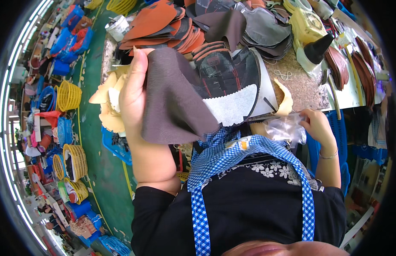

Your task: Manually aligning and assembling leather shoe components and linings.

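Note:
My left hand [133, 91] is raised and grips a dark grey-brown piece of soft fabric [174, 100] that hangs down in front of the worktable. Just right of it lies a black shoe-upper piece with red stitching and a white zigzag-edged lining [234, 106]. My right hand [317, 126] is low at the table's front edge, fingers closed on a crumpled clear plastic bag [285, 128]. A blue-and-white checked apron [232, 155] over a black top fills the lower middle.
The worktable [302, 87] carries stacks of orange cut pieces [157, 23], grey pieces [262, 30], brown pieces [341, 64] and a yellow bottle with black cone nozzle [311, 36]. Yellow baskets [69, 96] and blue bins stand on the green floor [106, 166] at left.

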`<action>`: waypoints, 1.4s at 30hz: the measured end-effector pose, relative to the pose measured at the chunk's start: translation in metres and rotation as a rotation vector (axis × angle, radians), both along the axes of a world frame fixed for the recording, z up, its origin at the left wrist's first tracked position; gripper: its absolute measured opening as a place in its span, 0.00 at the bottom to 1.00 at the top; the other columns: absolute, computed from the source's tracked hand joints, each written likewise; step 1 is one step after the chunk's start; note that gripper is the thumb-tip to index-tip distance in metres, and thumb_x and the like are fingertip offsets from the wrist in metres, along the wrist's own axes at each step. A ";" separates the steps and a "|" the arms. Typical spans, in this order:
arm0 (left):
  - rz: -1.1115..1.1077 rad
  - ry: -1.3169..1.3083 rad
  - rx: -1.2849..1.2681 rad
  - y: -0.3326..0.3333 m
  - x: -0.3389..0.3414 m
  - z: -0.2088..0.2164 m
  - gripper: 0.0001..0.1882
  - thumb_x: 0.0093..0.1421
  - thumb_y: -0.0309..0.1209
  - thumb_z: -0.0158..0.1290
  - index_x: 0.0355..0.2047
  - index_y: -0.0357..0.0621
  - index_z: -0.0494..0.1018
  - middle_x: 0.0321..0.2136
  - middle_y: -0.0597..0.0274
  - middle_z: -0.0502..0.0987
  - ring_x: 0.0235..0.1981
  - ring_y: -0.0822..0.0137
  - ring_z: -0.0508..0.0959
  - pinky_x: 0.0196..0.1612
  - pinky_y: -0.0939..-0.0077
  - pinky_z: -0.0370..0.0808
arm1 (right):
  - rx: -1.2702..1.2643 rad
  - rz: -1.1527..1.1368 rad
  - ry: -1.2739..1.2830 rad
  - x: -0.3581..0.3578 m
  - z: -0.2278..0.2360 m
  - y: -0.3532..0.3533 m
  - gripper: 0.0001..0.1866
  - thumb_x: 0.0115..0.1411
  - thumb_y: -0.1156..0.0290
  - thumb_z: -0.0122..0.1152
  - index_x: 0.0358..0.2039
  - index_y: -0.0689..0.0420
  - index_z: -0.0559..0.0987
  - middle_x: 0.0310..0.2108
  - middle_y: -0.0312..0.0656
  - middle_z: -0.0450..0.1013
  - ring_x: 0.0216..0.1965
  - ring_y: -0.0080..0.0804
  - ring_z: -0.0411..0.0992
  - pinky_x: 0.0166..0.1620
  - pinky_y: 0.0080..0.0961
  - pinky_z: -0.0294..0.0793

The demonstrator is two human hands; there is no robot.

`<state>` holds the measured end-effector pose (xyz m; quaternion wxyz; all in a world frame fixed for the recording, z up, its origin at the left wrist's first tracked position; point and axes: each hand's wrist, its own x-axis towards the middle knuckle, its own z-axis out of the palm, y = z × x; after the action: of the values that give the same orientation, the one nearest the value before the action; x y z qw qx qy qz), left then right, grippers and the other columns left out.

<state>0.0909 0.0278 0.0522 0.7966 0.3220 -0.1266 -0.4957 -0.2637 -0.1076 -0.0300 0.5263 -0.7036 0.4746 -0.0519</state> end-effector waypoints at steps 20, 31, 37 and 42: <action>0.120 -1.053 0.290 0.005 -0.033 -0.065 0.24 0.64 0.48 0.45 0.43 0.35 0.70 0.42 0.54 0.75 0.36 0.64 0.77 0.40 0.67 0.73 | 1.171 -0.167 -1.353 0.141 0.006 0.000 0.34 0.64 0.47 0.42 0.60 0.63 0.62 0.59 0.54 0.62 0.60 0.48 0.62 0.64 0.45 0.57; -0.527 0.350 -0.422 -0.012 -0.012 -0.096 0.27 0.65 0.38 0.47 0.59 0.35 0.59 0.55 0.51 0.67 0.57 0.59 0.68 0.62 0.60 0.60 | 1.359 -0.208 -1.266 0.153 0.007 0.018 0.30 0.63 0.51 0.47 0.56 0.64 0.67 0.55 0.52 0.67 0.56 0.45 0.67 0.61 0.43 0.62; 0.092 -0.196 0.064 0.007 -0.019 -0.079 0.07 0.64 0.28 0.49 0.41 0.39 0.66 0.34 0.62 0.75 0.34 0.73 0.77 0.38 0.79 0.76 | 0.797 -0.168 -1.206 0.135 0.007 0.021 0.34 0.60 0.53 0.52 0.60 0.64 0.61 0.55 0.49 0.67 0.55 0.41 0.67 0.61 0.40 0.61; 0.077 -0.716 0.243 0.055 -0.041 -0.079 0.08 0.60 0.21 0.53 0.33 0.39 0.62 0.20 0.67 0.70 0.15 0.81 0.71 0.18 0.89 0.69 | -0.142 0.121 -0.732 0.109 0.002 0.034 0.40 0.48 0.76 0.69 0.60 0.66 0.61 0.50 0.42 0.69 0.50 0.26 0.68 0.55 0.26 0.66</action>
<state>0.0503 0.0832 -0.0264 0.6761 0.5715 -0.3248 -0.3329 -0.1550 -0.0741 -0.0284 0.6130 -0.7001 0.2077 -0.3015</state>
